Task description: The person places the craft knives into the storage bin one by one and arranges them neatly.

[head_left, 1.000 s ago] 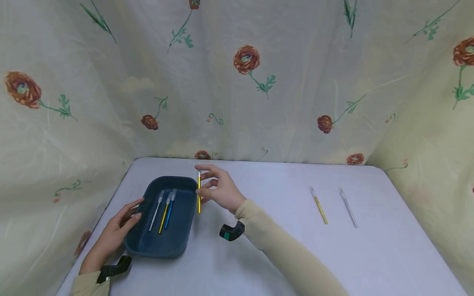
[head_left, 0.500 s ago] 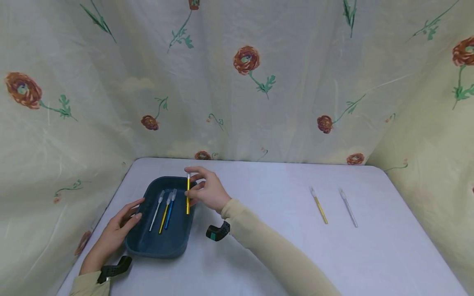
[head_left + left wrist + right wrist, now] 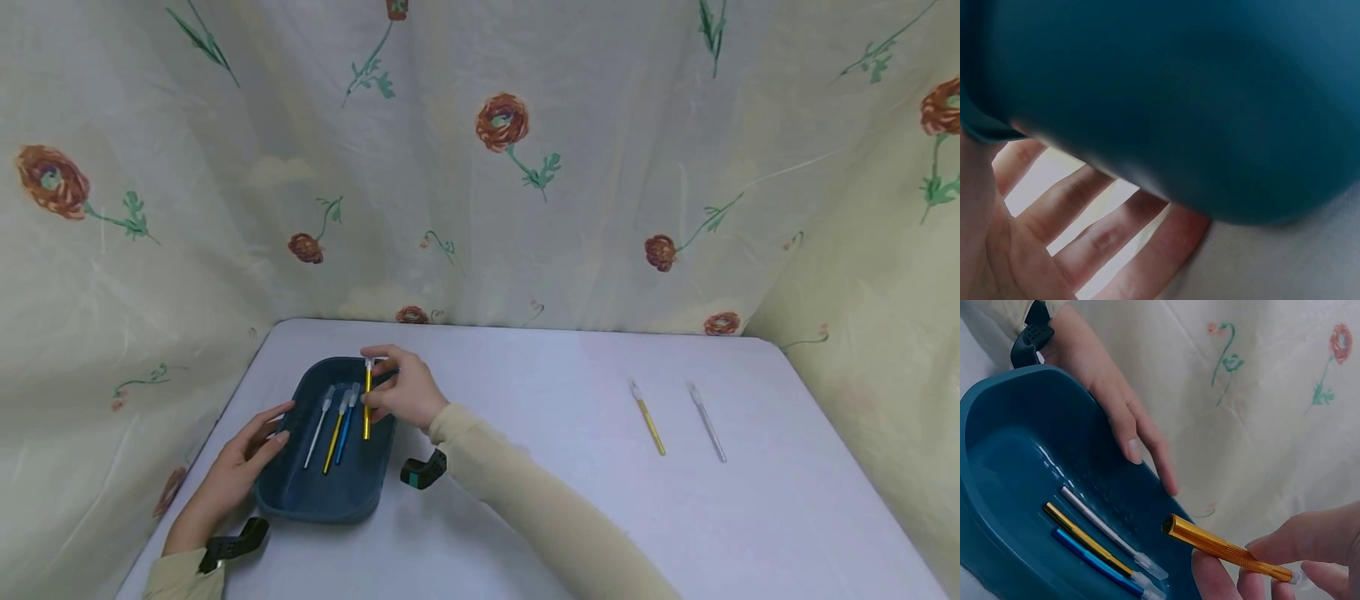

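Note:
My right hand [image 3: 408, 387] pinches a gold craft knife [image 3: 1229, 549] with a clear cap. It holds the knife over the right part of a dark blue tray [image 3: 318, 507], the clear end away from me. Inside the tray lie a silver craft knife [image 3: 318, 429], a second gold craft knife [image 3: 334, 437] and a blue craft knife [image 3: 345, 433], side by side with clear caps at the far end. Against the tray's left side rests my left hand [image 3: 228, 479]. In the left wrist view its spread fingers [image 3: 1104, 240] touch the outer wall.
On the right of the white table [image 3: 540, 475] lie another gold craft knife [image 3: 648, 423] and another silver craft knife [image 3: 707, 425], apart from each other. A flowered curtain [image 3: 585, 208] hangs behind and at both sides of the table.
My right hand has carried the gold craft knife leftwards from beside the tray's right rim to over its inside, and slightly nearer to me. The left hand and tray stay put.

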Action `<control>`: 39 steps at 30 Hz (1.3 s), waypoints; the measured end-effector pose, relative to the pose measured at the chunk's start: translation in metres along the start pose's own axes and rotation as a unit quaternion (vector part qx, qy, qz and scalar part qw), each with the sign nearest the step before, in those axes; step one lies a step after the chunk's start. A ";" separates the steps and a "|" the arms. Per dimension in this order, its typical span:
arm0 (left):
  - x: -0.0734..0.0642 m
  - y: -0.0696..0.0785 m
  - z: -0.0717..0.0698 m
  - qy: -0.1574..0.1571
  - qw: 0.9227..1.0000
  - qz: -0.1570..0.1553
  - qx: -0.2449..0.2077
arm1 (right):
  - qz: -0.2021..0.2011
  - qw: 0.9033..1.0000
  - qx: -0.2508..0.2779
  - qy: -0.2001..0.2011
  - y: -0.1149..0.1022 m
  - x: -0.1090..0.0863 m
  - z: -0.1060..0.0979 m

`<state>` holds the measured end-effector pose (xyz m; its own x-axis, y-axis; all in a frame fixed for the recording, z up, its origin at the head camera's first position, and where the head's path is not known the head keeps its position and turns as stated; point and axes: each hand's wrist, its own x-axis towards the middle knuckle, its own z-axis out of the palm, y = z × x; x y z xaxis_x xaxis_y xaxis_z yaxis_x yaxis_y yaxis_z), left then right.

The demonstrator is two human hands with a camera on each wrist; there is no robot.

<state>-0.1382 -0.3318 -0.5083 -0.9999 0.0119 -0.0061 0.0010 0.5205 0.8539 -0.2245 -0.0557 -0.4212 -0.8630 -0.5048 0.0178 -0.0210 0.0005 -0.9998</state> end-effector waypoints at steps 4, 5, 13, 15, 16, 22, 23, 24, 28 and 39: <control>0.000 0.001 0.000 0.001 1.000 -0.002 0.000 | 0.002 1.000 -0.011 -0.003 0.001 0.005 0.006; 0.000 0.001 0.000 0.001 1.000 -0.004 -0.001 | 0.001 1.000 -0.014 -0.003 0.001 0.006 0.007; 0.001 0.000 -0.001 0.000 1.000 -0.005 -0.007 | 0.024 0.999 -0.024 -0.009 0.005 0.013 0.017; 0.001 0.000 -0.002 -0.001 1.000 -0.007 -0.008 | 0.031 0.999 -0.027 -0.010 0.007 0.015 0.020; 0.002 0.000 -0.002 -0.002 1.000 -0.007 -0.008 | 0.033 0.999 -0.028 -0.009 0.008 0.016 0.021; 0.002 0.001 -0.002 -0.005 1.000 -0.003 -0.009 | 0.051 0.998 -0.031 0.005 0.014 0.018 0.035; 0.002 0.001 -0.001 -0.006 1.000 -0.004 -0.009 | 0.054 0.998 -0.033 0.009 0.014 0.018 0.037; 0.002 0.001 -0.001 -0.007 1.000 -0.006 -0.009 | 0.056 0.998 -0.035 0.013 0.015 0.019 0.039; 0.003 0.002 -0.002 -0.008 1.000 -0.016 -0.010 | 0.062 0.997 -0.024 0.033 0.020 0.023 0.047; 0.001 0.002 -0.002 -0.010 1.000 -0.016 -0.019 | 0.092 0.993 -0.015 0.073 0.036 0.032 0.064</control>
<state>-0.1397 -0.3326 -0.5056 -0.9990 0.0136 -0.0432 -0.0310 0.4885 0.8720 -0.2204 -0.1267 -0.4576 -0.9173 -0.3638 -0.1618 0.1310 0.1080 -0.9855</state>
